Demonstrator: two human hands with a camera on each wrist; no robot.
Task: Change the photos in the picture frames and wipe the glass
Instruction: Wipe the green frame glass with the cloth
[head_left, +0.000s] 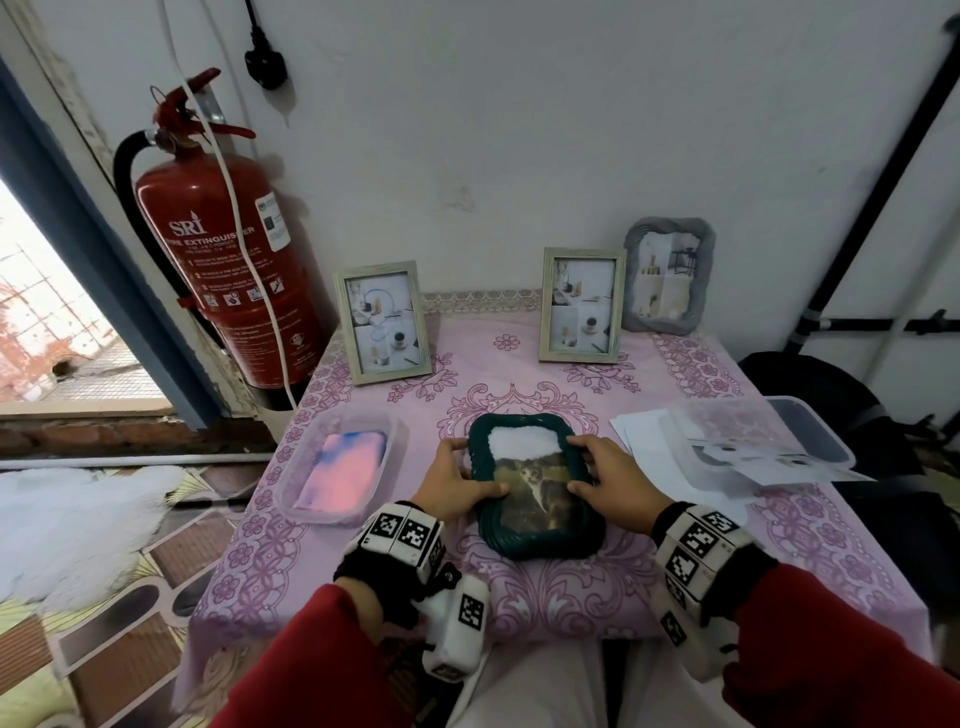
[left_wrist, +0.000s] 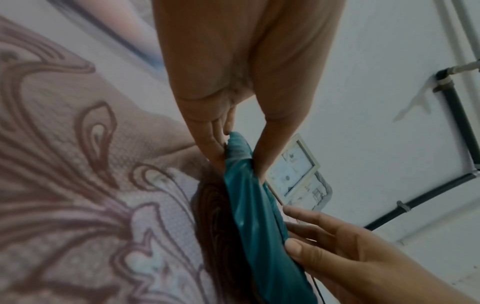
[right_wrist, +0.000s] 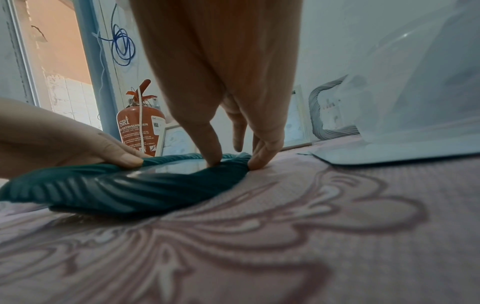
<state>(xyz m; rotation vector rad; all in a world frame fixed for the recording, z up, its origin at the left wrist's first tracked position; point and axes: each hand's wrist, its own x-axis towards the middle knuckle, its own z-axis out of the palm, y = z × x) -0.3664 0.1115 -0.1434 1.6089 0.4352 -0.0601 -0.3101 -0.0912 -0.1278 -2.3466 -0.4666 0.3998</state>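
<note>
A dark green picture frame (head_left: 545, 545) lies flat, glass up, at the middle of the table, with a cat photo (head_left: 535, 488) showing under the glass. My left hand (head_left: 457, 478) pinches its left edge, thumb on the front and fingers at the side. On the opposite edge my right hand (head_left: 608, 478) holds it the same way. In the left wrist view the left hand (left_wrist: 233, 127) clasps the green frame (left_wrist: 246, 216), and the right hand (left_wrist: 337, 257) is behind. The right wrist view shows the right hand (right_wrist: 237, 135) with thumb on the green frame (right_wrist: 130, 191).
Two pale wooden frames (head_left: 384, 322) (head_left: 582, 306) and a grey frame (head_left: 667, 275) stand along the wall. A plastic tub with a pink cloth (head_left: 337, 467) sits left; a clear tub with loose photos (head_left: 753, 447) sits right. A red fire extinguisher (head_left: 228, 249) hangs beyond the table's left edge.
</note>
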